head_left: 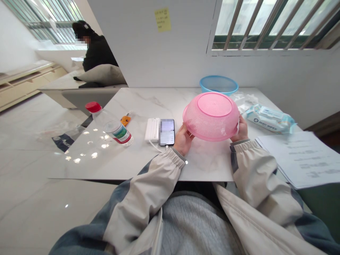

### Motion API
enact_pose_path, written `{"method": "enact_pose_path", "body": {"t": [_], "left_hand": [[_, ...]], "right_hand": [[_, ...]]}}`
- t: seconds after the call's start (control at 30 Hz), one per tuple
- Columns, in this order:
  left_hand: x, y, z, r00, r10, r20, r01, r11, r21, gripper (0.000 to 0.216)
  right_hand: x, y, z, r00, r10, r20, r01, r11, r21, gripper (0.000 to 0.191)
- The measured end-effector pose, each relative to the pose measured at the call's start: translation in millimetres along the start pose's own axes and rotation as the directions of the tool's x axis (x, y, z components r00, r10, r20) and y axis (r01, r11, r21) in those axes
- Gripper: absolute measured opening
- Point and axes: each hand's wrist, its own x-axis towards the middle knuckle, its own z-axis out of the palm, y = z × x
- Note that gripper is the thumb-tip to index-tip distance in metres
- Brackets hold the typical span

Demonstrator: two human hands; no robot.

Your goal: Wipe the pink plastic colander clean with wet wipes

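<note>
Now the left hand (183, 140) and right hand (241, 130) grip opposite sides of the upturned pink colander (212, 118) over the right of the marbled table (106, 163), where a loosened left hold could tip it toward the smartphone (167, 132).

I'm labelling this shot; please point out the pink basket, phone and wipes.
Pink basket (211, 122), head view: its mesh side.
Phone (167, 133), head view: its screen.
Wipes (270, 120), head view: the packet's printed side.
</note>
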Motion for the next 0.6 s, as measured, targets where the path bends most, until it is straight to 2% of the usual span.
{"method": "enact_pose_path", "body": {"t": [0.13, 0.27, 0.6], "left_hand": [[-1.4, 1.3, -0.4, 0.999, -0.019, 0.031, 0.021, 0.997, -0.072, 0.024], [-3.1, 1.4, -0.3, 0.998, -0.027, 0.062, 0.03, 0.998, -0.059, 0.025], [-8.3, -3.2, -2.8, 0.971, -0.068, 0.229, 0.037, 0.99, 0.134, 0.047]], "right_hand": [[-1.1, -1.7, 5.5, 0.999, -0.019, -0.033, 0.019, 1.0, -0.006, 0.027], [-0.8, -2.1, 7.8, 0.998, -0.04, -0.05, 0.04, 0.999, -0.009, 0.028], [9.4, 0.9, -2.3, 0.995, -0.084, -0.048, 0.082, 0.996, -0.041, 0.021]]}}
